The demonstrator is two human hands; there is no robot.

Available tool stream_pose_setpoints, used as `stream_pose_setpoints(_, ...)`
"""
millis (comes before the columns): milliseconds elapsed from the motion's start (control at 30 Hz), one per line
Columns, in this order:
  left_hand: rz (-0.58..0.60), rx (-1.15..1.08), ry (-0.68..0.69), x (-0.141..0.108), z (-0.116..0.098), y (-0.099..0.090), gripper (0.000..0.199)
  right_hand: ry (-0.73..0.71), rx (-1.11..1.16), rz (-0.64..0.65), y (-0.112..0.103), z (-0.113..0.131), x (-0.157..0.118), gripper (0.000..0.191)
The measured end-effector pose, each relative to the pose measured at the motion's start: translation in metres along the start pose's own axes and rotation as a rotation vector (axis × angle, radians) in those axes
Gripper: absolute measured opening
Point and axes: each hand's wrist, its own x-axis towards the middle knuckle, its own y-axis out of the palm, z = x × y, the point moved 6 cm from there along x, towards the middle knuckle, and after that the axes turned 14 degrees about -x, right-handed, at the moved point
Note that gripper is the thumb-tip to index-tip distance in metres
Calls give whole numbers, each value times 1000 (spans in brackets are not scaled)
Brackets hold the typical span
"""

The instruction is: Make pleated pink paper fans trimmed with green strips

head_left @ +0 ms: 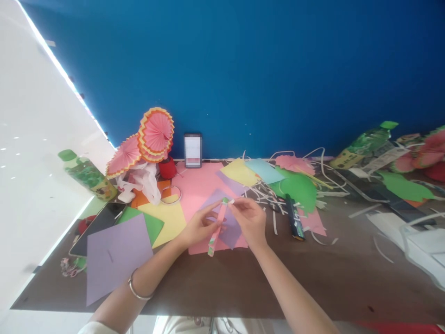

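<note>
A narrow folded pink paper strip (221, 214) with green and white bits at both ends slants over the purple and pink sheets at the middle of the table. My left hand (204, 224) holds it along its length, the fingers closed round it. At its upper end, my right hand (249, 219) pinches a small white piece (232, 202) between thumb and fingertips, next to the green tip. Beneath my hands lie a purple sheet (230, 232) and a large pink sheet (194, 185).
Paper fans (156, 132) and a bottle (88, 176) stand at left, near a purple sheet (116, 255). A phone (193, 150) leans on the blue wall. White paper scraps, a dark cutter (295, 218) and green paper (295, 188) lie at right.
</note>
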Motion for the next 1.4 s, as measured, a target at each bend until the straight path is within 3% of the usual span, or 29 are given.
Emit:
stream_pose_setpoints(167,-25,-49,27,-1,1,-1,66,8,151,-28,-6,-4,3,19)
stream_pose_setpoints(367,-69,4,85,1,-4,-5,27,103,296,121,-2,-12,9,26)
stream_pose_setpoints(500,-78,124,86,2,-3,-7,28,173,283,273,10,-14,6,27)
stream_pose_setpoints(767,68,36,-16,-2,-6,4,39,217,194,296,14,-23,5,26)
stream_pose_setpoints(1033,64,21,-41,-1,-3,2,40,160,8,318,14,-14,3,25)
stream_pose_setpoints(1200,90,59,19,0,-7,2,34,93,-26,311,16,-13,1,23)
stream_pose_setpoints(1400,36,88,-24,1,-3,-1,36,-14,-95,217,16,-10,-4,19)
